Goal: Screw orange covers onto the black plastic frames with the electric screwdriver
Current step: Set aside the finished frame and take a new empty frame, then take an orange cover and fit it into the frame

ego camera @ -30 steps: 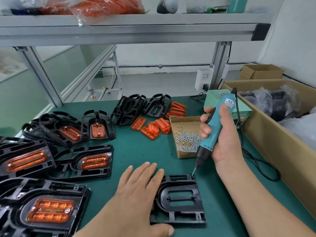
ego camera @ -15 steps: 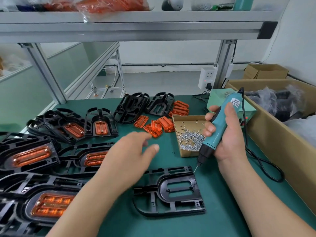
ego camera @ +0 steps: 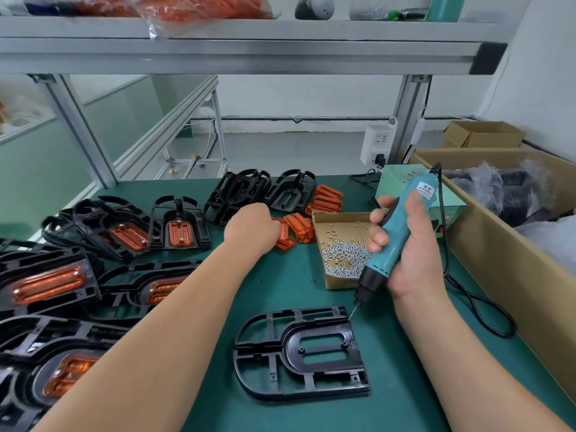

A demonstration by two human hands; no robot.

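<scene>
The right hand [ego camera: 414,254] grips the screwdriver [ego camera: 399,226] around its blue-green body. The tool is tilted, with the bit pointing down and a little to the left. Its tip is just over the far right corner of a black frame [ego camera: 299,350]; whether it touches the frame cannot be told. This frame lies flat on the green bench [ego camera: 280,285], near the person, and the bench shows through its middle opening.

The left hand [ego camera: 252,227] is stretched far across the bench and sits at the loose orange covers [ego camera: 300,227], just left of the screw box [ego camera: 338,282]. Its fingers are curled downward and their tips are hidden behind the hand, so it cannot be told if it holds a cover.

On the left side lie several finished frames [ego camera: 46,282], each with an orange cover in the middle. A pile of bare frames [ego camera: 240,194] stands at the far side. The black cable [ego camera: 477,304] runs from the screwdriver down along a big carton [ego camera: 498,244] at the right.
</scene>
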